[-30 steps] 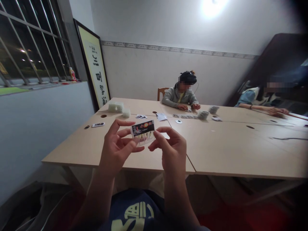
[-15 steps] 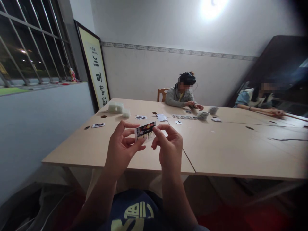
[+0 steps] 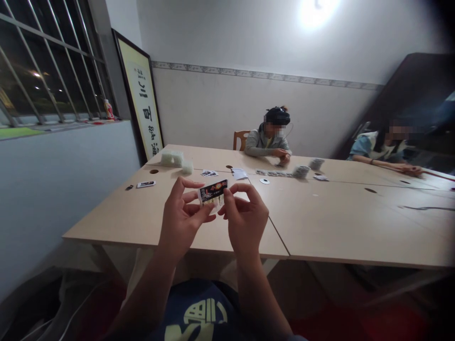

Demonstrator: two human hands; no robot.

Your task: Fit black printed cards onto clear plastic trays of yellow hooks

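Note:
A small clear packet with a black printed label is held up over the near part of the table, tilted a little. My left hand pinches its left side, thumb across the lower front. At its right edge, my right hand grips it between thumb and fingers; the other fingers are curled behind. Beyond the hands lie some dark printed cards and white papers. A white-edged packet lies to the left, beside a small dark object.
Pale foam blocks stand at the table's back left. Stacked packets, a row of packets and a white disc lie farther right. Two people sit beyond, one at the far side, another at right.
My right hand has shifted slightly left and its fingers have curled in behind the packet. The far person's hands have drawn together. The view has moved slightly.

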